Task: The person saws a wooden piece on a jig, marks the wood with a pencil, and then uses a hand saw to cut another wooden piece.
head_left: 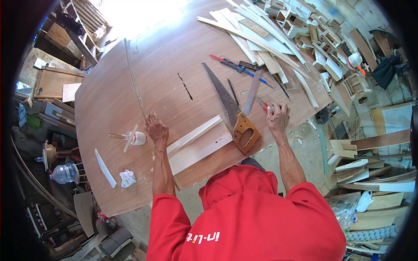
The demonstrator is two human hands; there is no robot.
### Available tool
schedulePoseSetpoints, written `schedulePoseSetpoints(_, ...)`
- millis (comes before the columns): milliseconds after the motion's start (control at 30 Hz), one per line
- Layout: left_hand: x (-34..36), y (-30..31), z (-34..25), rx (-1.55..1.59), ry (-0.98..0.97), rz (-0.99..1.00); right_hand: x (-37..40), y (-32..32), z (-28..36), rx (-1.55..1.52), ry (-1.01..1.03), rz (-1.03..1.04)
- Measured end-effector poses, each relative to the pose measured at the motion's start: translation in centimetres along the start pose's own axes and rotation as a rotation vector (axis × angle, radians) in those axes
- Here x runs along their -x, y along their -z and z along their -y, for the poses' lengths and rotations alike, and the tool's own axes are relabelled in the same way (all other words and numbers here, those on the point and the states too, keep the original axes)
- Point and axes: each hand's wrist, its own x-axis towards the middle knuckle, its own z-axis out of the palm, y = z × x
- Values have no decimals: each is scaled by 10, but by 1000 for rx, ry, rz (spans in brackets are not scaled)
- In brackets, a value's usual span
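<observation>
My left hand (156,129) rests on the brown tabletop, fingers apart, by the end of a long thin strip or seam (134,80). Beside it, a pale board (200,150) with a raised lengthwise piece lies on the table. My right hand (278,116) is curled at the table's right edge around a small red tool (262,103), whose kind is partly hidden by the fingers. Between the hands, a handsaw (246,132) with a wooden handle points away from me. A metal try square (252,89) and a dark slim rod (233,91) lie just beyond it.
Pale wood strips (257,35) are heaped at the far right, near small wooden frames (305,26). A drill bit (185,86) lies mid-table. Left are a small plastic container (138,138), a curved wood piece (105,168) and crumpled white paper (127,178). Offcuts (374,187) crowd the floor.
</observation>
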Motion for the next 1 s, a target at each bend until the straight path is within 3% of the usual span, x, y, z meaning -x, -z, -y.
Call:
schedulePoseSetpoints(100,14,28,-24,248,-108,103,12,13,9,-203,67,179)
schedulePoseSetpoints(167,32,43,-54,435,34,312,31,21,14,-174,159,304)
schedulePoseSetpoints(233,58,53,-80,486,-86,354,59,22,22,-83,211,424)
schedulePoseSetpoints(367,81,67,-121,503,-247,334,72,26,36,-66,88,564)
schedulePoseSetpoints(500,80,54,-123,556,-302,324,68,28,43,-75,70,481)
schedulePoseSetpoints(567,67,76,-124,626,-297,333,65,32,50,-245,181,277)
schedulePoseSetpoints(633,55,89,-118,918,-184,568,61,30,59,-418,256,254)
schedulePoseSetpoints(667,52,93,-116,940,-211,536,59,32,66,-584,342,222)
schedulePoseSetpoints(700,49,97,-114,938,-219,542,60,35,75,-585,333,219)
schedulePoseSetpoints(767,42,103,-114,1002,-207,589,60,43,101,-1022,-37,695)
schedulePoseSetpoints(867,42,105,-115,1023,-220,571,68,23,117,-1258,-68,755)
schedulePoseSetpoints(1000,43,122,-125,940,-301,507,75,11,129,-1180,-179,621)
